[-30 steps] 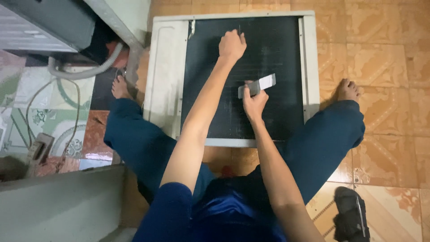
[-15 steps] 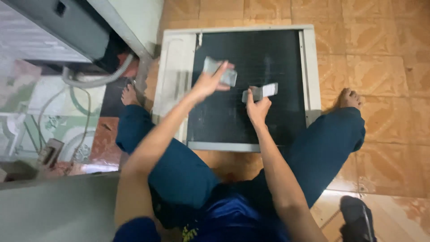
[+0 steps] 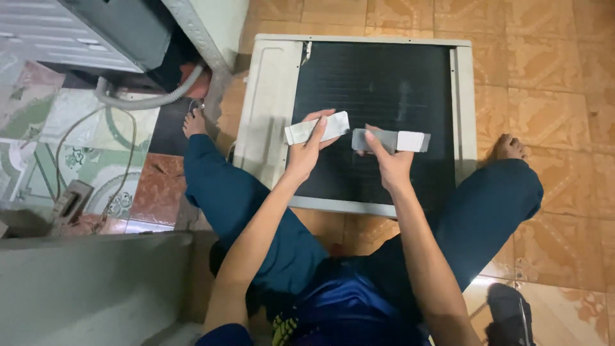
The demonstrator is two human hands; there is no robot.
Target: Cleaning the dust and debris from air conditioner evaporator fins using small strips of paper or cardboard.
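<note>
We see a black finned panel [image 3: 384, 96] in a cream frame [image 3: 268, 109], orange patterned floor tiles [image 3: 544, 70], dark blue trousers [image 3: 243, 211], and two white-and-grey strips [image 3: 317, 128] [image 3: 391, 140].

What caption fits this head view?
Seated person's left hand and right hand each hold a flat strip above an air-conditioner coil panel.

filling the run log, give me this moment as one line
left hand: holds white strip | right hand: holds grey-white strip | below: dark finned panel in white frame
</note>
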